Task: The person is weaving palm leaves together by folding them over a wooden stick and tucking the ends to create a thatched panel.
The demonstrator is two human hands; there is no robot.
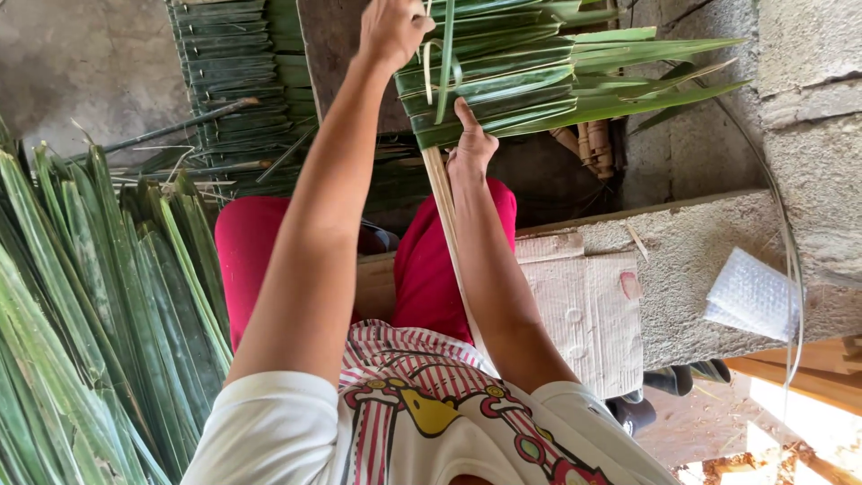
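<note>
My left hand [392, 31] is raised at the top, closed around a thin green leaf strip [444, 63] that hangs over a row of folded palm leaves [539, 81]. Those leaves are doubled over a pale wooden stick [446, 211] that runs down across my red-trousered lap. My right hand [471, 148] grips the lower edge of the leaf row where the stick leaves it, thumb pointing up against the leaves. The pointed leaf tips fan out to the right.
A thick heap of long loose green leaves [90, 314] lies at the left. Stacked leaf panels [233, 81] sit at the top left. To the right is a concrete ledge [682, 260] with a cardboard sheet [584, 305] and a piece of bubble wrap [752, 296].
</note>
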